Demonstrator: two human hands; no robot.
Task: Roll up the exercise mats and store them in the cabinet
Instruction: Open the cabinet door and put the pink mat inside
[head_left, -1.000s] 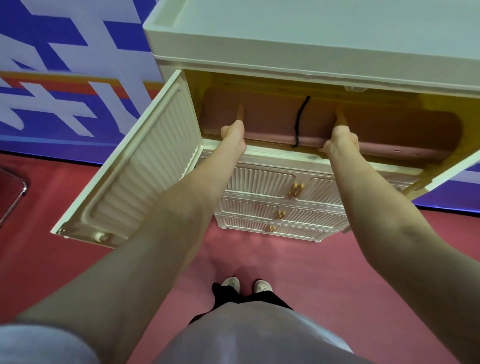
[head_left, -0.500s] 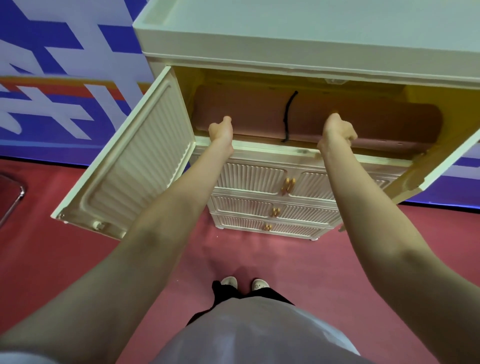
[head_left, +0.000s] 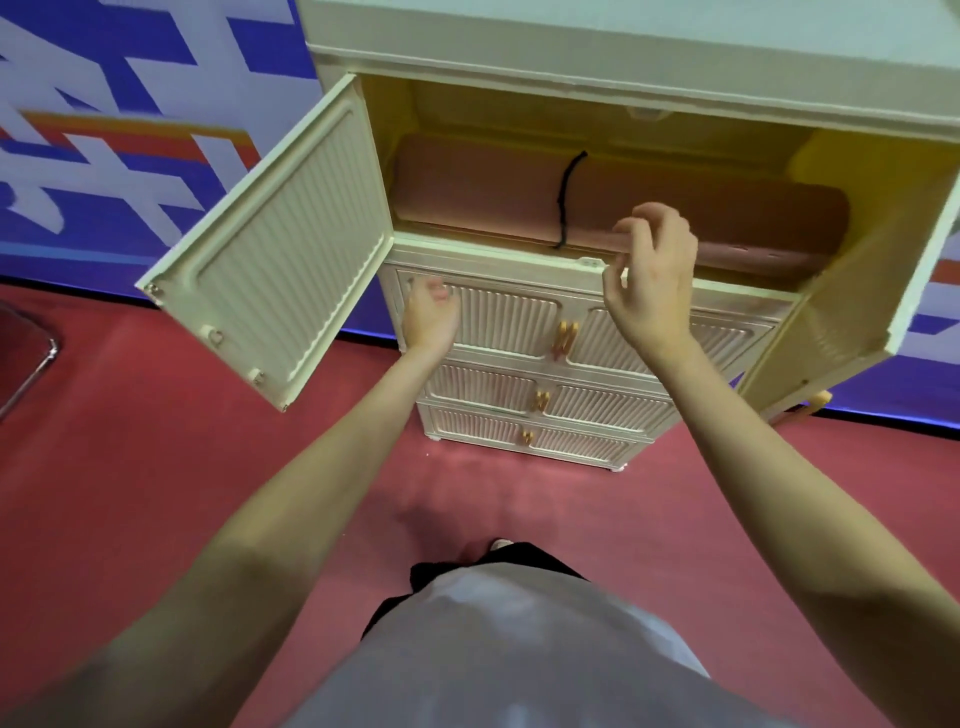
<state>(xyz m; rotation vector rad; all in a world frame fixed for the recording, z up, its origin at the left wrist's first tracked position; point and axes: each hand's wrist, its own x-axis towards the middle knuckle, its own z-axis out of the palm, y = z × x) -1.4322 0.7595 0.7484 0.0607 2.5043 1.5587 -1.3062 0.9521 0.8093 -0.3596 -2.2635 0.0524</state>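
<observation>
Landmark: cabinet (head_left: 623, 57), its top compartment open, left door (head_left: 280, 260) and right door (head_left: 841, 312) swung outward.
Mat: rolled mat (head_left: 467, 192) lay inside that compartment, long axis running across the cabinet's width, a black tie (head_left: 566, 197) around its middle.
Right hand (head_left: 652, 275): just in front of the compartment's lower edge, fingers loosely curled, holding nothing.
Left hand (head_left: 431, 317): lower, before the closed doors beneath; relaxed, empty.
Key relation: mat lay beyond and above both hands; the right was nearer.
Judgement: mat stored; closing the doors probably remained.
</observation>
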